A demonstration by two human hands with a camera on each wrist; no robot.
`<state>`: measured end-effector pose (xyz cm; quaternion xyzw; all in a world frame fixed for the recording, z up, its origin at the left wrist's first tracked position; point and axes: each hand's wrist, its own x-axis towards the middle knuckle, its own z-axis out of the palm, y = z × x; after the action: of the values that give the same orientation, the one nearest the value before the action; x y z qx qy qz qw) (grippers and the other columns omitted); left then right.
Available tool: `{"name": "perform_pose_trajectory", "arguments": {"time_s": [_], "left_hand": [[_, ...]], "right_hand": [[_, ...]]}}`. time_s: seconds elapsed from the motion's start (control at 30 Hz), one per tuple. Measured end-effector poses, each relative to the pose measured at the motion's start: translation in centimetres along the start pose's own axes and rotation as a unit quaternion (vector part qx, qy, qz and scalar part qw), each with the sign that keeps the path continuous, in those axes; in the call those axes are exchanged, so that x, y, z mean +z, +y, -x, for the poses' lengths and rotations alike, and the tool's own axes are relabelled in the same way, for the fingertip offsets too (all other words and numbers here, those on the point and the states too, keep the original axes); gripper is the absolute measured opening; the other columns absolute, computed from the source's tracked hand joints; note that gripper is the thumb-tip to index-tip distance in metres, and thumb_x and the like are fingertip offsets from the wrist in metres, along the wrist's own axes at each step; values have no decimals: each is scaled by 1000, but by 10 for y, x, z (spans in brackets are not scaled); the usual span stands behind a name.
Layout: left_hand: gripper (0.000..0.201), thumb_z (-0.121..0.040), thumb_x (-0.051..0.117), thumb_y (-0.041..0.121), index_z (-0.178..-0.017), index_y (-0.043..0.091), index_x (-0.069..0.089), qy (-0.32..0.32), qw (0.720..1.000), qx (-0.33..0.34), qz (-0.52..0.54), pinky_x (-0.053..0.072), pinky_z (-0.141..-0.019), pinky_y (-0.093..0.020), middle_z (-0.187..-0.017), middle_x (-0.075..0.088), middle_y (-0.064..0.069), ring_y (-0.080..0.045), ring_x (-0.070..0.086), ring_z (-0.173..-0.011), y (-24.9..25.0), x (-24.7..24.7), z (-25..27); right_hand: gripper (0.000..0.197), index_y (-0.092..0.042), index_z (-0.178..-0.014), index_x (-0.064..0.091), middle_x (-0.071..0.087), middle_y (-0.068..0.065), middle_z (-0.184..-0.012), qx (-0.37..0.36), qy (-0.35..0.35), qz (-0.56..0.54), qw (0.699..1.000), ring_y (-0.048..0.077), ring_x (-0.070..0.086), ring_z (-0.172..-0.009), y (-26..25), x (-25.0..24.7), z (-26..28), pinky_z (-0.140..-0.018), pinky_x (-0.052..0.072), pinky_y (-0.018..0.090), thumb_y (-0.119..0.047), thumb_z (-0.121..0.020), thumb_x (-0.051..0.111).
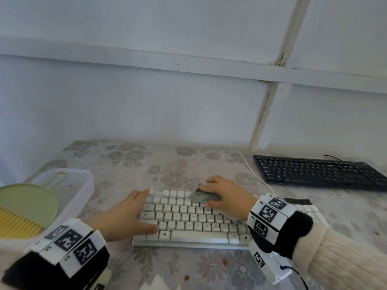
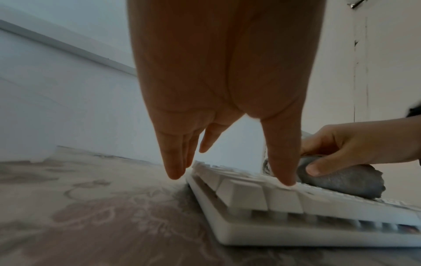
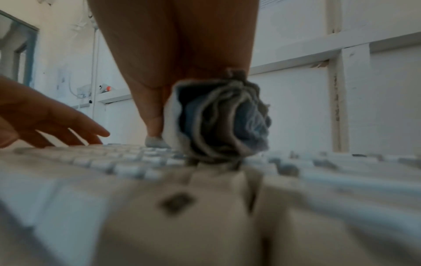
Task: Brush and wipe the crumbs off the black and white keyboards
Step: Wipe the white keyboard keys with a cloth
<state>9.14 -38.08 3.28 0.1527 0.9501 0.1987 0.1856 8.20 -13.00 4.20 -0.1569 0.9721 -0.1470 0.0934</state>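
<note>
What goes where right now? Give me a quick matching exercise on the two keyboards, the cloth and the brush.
Things:
1. white plastic keyboard
2. black plastic keyboard
3. grey crumpled cloth
4. yellow-bristled brush with green handle

Places:
A. in the clear plastic tray, far left
B. gripped by the right hand
C. untouched, far right
D. steadied by the left hand

Pairs: 1-D, 2-C, 3-B, 4-A

- Left hand [image 1: 127, 214]: palm down, fingers straight and close together, reaching forward along the left end of the white keyboard [image 1: 188, 225]; the thumb [image 2: 281, 162] splays apart, its tip pressing a key.
- Right hand [image 1: 228, 195]: fingers and thumb curled round a bunched grey cloth [image 1: 206, 197], holding it down on the upper key rows.
- Both wrists carry marker-printed bands; cream sleeve on the right forearm.
</note>
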Motion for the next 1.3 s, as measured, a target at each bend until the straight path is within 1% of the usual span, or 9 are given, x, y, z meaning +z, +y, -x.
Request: {"name": "perform_pose_trajectory", "arguments": {"time_s": [0.33,0.6,0.67,0.77,0.9,1.0,1.1,1.2,1.3], "left_hand": [[107,-75,67,52,-149,22,-4,-12,999,-22,25,30,-108,-22,-151,18,6,-9,33,-131,-2,7,-2],[117,-71,74,38,-148,19,-13,-50,998,-28,26,24,-108,-18,-153,17,7,-9,28,-135,-6,5,-1],[118,-72,73,36,-147,19,-15,-54,998,-30,14,25,-107,-17,-152,20,5,-10,30,-134,-6,4,-2],[120,-71,73,37,-146,20,-18,-60,997,-38,4,30,-103,-18,-150,25,3,-13,34,-131,-6,5,-2],[121,-70,75,37,-147,22,-17,-55,998,-38,4,32,-101,-18,-146,32,2,-13,38,-127,-7,6,-2],[122,-70,76,36,-145,22,-19,-54,998,-30,11,32,-99,-17,-143,36,4,-11,41,-122,-7,5,-2],[123,-69,76,35,-145,23,-20,-56,998,-23,18,34,-96,-15,-139,40,6,-8,43,-114,-8,6,-3],[122,-68,77,38,-147,24,-16,-53,998,-27,16,35,-95,-15,-137,41,5,-9,44,-117,-9,6,-3],[123,-67,77,38,-147,23,-14,-51,998,-24,17,35,-92,-13,-132,44,7,-7,45,-111,-9,6,-3]], "right_hand": [[46,-20,-136,47,49,6,-123,-38,23,84,995,26,48,-107,-9,20,-10,-89,43,32,0,-94,43],[30,2,-102,64,50,8,-107,7,-1,-7,1000,14,50,-77,-55,-3,-72,-91,46,30,-19,-98,43],[28,2,-110,64,60,8,-99,-12,-24,-10,1000,22,56,-88,-68,0,-87,-88,45,31,-14,-97,45],[32,-8,-124,60,59,10,-126,-17,-58,6,998,26,56,-112,-81,6,-105,-94,44,32,-12,-97,44],[31,-1,-113,65,65,18,-104,-5,-104,52,993,26,55,-83,-83,12,-113,-70,44,31,-15,-96,43],[31,2,-102,64,62,11,-88,-3,-121,79,990,23,52,-73,-76,8,-108,-67,43,26,-18,-98,41],[25,-6,-98,59,45,-1,-70,20,-130,85,988,11,43,-59,-59,-1,-97,-56,36,13,-19,-101,39],[33,-7,-93,63,61,3,-79,71,-126,81,986,15,55,-68,-29,-9,-74,-78,53,25,-31,-98,41],[34,-15,-79,58,59,-2,-76,109,-133,83,982,11,54,-67,4,-20,-41,-72,49,21,-37,-98,39]]}}
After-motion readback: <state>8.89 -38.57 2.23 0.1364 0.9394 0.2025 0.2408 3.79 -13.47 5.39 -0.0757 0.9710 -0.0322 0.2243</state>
